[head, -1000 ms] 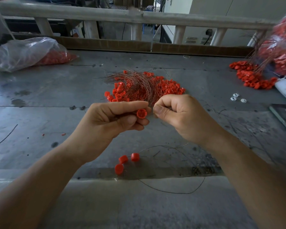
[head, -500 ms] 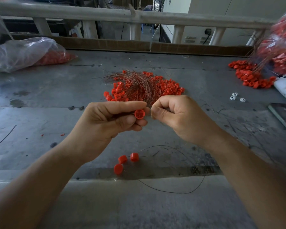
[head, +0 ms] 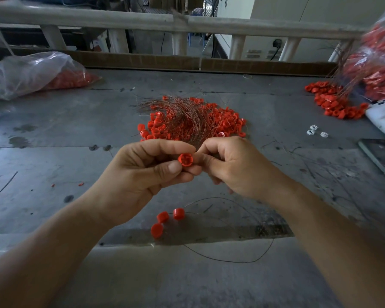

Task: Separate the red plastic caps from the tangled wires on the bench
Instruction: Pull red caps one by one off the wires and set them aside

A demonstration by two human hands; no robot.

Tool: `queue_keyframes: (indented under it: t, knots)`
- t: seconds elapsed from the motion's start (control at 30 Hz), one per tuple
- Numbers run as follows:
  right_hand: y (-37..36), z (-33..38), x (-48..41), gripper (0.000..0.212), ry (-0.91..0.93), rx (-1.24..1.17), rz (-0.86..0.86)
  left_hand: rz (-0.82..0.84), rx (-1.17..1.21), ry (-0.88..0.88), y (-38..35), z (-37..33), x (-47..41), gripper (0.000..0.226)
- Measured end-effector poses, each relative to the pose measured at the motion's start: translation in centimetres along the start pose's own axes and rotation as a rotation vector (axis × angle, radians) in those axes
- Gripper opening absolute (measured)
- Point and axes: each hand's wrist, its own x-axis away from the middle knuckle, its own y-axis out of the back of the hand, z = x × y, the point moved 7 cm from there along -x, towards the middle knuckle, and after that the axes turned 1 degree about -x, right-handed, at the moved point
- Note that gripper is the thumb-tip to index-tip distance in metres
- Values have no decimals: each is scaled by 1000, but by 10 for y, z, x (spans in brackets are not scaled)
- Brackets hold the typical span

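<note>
A red plastic cap is pinched between the thumb and fingers of my left hand, its open side facing me. My right hand is curled just right of the cap, its fingertips pinched together right at the cap's edge; whatever they hold is too thin to see. Behind both hands lies a heap of red caps tangled with thin brown wires. Three loose red caps lie on the bench below my hands, beside a thin dark wire.
A clear bag of red caps lies at the far left. Another bag and a spill of caps sit at the far right, near a white device, small white parts and a dark tablet. A rail borders the back.
The cap in my left hand has turned a little, showing its open side more. My right hand has closed in against it. Everything on the bench is unmoved.
</note>
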Motion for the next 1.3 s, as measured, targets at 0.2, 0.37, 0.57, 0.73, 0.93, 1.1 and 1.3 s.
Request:
queue_keyframes:
  t: [0.2, 0.37, 0.57, 0.73, 0.93, 1.1, 1.3]
  knots:
    - [58, -28, -7, 16, -94, 362, -388, -79, 16, 13, 4, 0, 1, 24]
    - [66, -56, -14, 10, -182, 478, -431, -107, 47, 6, 5, -2, 2, 25]
    - [57, -71, -24, 29, -242, 564, -350, -141, 77, 4, 6, -4, 3, 26]
    - [50, -78, -28, 29, -266, 567, -259, -135, 72, 9, 7, -4, 3, 26]
    - [56, -72, -26, 20, -187, 542, -378, -124, 66, 10, 7, -4, 1, 25]
    - [57, -57, -25, 11, -80, 447, -437, -132, 59, 13, 7, -4, 1, 25]
    - [28, -63, -23, 7, -156, 513, -66, -129, 45, 22, 7, -4, 1, 25]
